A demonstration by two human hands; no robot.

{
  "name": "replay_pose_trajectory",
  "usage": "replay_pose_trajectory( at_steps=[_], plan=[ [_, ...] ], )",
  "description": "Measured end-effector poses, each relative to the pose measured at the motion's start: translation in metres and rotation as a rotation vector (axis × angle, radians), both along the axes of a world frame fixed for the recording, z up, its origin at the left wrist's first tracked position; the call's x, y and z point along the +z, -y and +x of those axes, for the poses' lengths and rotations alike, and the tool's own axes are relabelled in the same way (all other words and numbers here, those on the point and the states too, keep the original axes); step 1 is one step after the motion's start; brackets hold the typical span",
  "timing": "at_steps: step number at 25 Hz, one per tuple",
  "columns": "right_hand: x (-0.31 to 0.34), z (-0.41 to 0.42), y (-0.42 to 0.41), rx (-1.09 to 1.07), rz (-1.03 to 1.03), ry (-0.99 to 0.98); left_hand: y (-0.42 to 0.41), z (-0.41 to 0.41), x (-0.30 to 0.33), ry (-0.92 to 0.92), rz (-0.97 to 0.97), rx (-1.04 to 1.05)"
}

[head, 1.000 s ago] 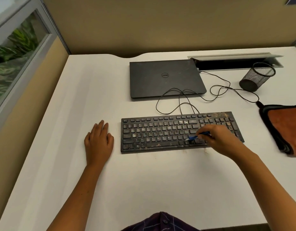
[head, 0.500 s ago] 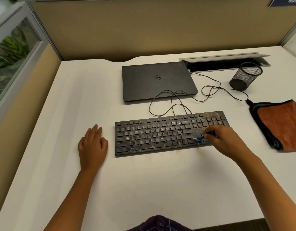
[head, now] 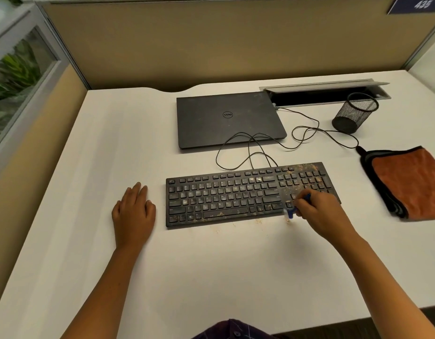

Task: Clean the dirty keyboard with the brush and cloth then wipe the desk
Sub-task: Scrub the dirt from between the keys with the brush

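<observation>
A black keyboard (head: 226, 196) lies across the middle of the white desk (head: 211, 270), speckled with brown crumbs, thickest over its right number pad. My right hand (head: 319, 211) grips a small blue brush (head: 291, 211), whose bristle end sits at the keyboard's front right edge. Crumbs lie on the desk just in front of the keyboard. Flat on the desk to the left of the keyboard rests my left hand (head: 134, 214), fingers straight. A folded orange cloth (head: 409, 179) with a dark border lies to the right.
A closed black laptop (head: 226, 118) sits behind the keyboard, with a looped black cable (head: 250, 148) between them. A black mesh pen cup (head: 353, 113) stands at the back right beside an open cable tray (head: 324, 94). Beige partition walls enclose the desk.
My right hand has swept the brush rightward and toward the keyboard's front edge. More crumbs now lie on the desk in front. The left hand has stayed flat.
</observation>
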State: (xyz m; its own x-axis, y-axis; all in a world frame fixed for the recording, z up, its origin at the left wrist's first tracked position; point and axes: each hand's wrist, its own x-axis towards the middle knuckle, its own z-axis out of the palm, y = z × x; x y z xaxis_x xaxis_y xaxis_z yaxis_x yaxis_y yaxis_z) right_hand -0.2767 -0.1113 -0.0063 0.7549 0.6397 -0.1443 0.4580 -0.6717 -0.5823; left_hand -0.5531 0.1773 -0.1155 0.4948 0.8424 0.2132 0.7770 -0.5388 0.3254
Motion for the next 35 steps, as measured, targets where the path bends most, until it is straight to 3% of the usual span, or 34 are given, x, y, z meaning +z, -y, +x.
replay_pose_trajectory(
  at_steps=[4,9,16,20,29,35],
  plan=[
    [0.002,-0.006,0.005,-0.042,0.101,0.073,-0.001,0.000,-0.001,-0.005,-0.004,-0.007],
    [-0.004,-0.010,0.009,-0.025,0.012,0.017,-0.001,0.000,0.000,0.011,0.001,-0.006],
    [0.006,-0.038,-0.009,-0.004,0.212,0.101,-0.002,0.000,0.000,0.026,-0.007,-0.010],
    [0.002,-0.070,-0.037,0.059,0.277,0.036,-0.003,-0.001,0.001,0.021,0.004,-0.018],
    [-0.004,-0.150,-0.116,-0.025,0.448,-0.251,-0.002,-0.004,0.004,-0.089,0.000,-0.083],
    [-0.008,-0.179,-0.149,0.003,0.418,-0.325,-0.004,-0.014,0.000,-0.160,-0.011,-0.200]
  ],
)
